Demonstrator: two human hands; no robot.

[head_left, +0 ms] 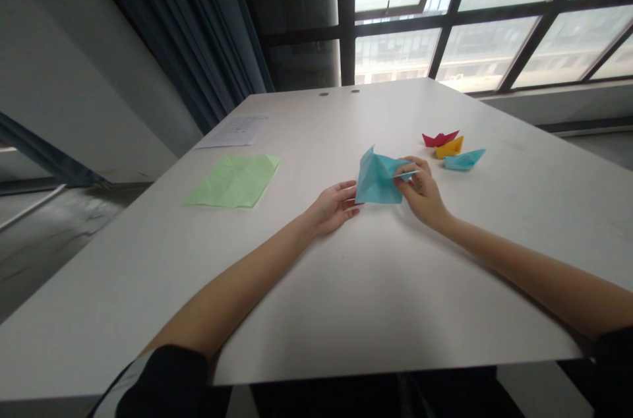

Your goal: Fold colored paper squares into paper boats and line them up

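Note:
A partly folded sheet of light-blue paper [374,179] is held up just over the white table, with creases and a raised corner at its top. My right hand [422,192] pinches its right side between thumb and fingers. At the paper's left edge is my left hand [337,208], its fingers stretched out and apart; some fingertips reach behind or under the edge, and whether they press on it is hard to tell. Beyond my right hand lie small folded paper boats: a red one [440,139], a yellow one [450,148] and a blue one [465,159].
A creased light-green paper sheet [233,182] lies on the left of the white table [306,312]. Behind it are printed white papers [234,130]. Two round cable holes sit near the far edge. A dark curtain [182,29] and large windows stand beyond.

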